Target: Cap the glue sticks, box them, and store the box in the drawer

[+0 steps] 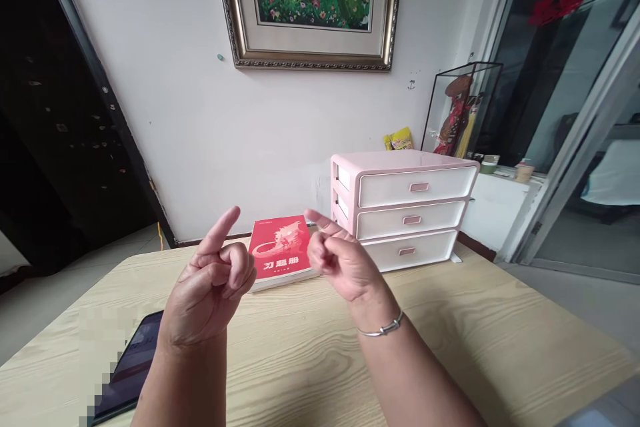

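The left hand (210,287) and right hand (346,263), apart, empty and curled, seem to point; grabbing the red book (280,247) would need uncurling.

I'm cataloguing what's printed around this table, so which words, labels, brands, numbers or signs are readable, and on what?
"习题册": large white characters on the red book.
Too small to read: lines at the book's top and below its title.
Too small or blurred: print on the yellow packet, faint marks on the dark flat device.
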A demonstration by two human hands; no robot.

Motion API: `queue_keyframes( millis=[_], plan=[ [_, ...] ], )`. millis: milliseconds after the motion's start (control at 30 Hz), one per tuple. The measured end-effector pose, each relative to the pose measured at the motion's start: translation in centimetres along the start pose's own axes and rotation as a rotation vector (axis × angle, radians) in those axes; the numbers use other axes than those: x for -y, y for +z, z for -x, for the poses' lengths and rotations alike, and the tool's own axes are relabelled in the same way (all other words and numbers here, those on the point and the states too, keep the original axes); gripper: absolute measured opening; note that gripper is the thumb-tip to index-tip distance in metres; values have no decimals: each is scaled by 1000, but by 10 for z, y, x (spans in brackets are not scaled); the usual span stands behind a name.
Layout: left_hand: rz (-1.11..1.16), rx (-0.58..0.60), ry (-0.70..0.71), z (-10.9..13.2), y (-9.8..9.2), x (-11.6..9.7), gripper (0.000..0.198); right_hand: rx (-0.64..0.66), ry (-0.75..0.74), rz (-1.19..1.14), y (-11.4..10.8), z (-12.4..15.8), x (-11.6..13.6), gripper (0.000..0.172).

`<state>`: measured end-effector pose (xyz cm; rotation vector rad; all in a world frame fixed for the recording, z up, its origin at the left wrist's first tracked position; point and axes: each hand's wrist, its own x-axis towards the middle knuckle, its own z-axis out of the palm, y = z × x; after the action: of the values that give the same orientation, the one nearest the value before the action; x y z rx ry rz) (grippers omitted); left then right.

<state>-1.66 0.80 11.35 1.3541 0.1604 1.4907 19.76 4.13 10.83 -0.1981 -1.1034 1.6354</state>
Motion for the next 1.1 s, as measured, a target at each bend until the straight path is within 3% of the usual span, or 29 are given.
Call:
queue_keyframes(
  millis=[133, 267, 333, 400, 533, 633, 767, 1100],
  plan=[
    [-169, -152, -146, -7, 8, 21, 53, -401, 139, 99, -11, -5, -24, 48],
    [-536, -253, -340, -4, 24, 58, 25, -652, 166, 159, -37, 10, -44, 35],
    [-740, -192, -416, 2, 31, 80, 27, -818, 194, 175, -57, 22, -47, 27],
    [-925, -52, -468, 12, 38, 101, 28, -951, 207, 185, -80, 34, -43, 20],
    [-1188, 205, -505, 35, 52, 137, 26, -1137, 188, 179, -129, 57, -19, 10],
    [-1289, 307, -505, 51, 64, 154, 26, -1221, 166, 169, -159, 69, 3, 15],
    [-1346, 341, -495, 69, 77, 165, 25, -1260, 140, 165, -185, 76, 23, 22],
    [-1367, 342, -485, 81, 68, 172, 29, -1222, 176, 178, -207, 60, 35, 31]
  ],
)
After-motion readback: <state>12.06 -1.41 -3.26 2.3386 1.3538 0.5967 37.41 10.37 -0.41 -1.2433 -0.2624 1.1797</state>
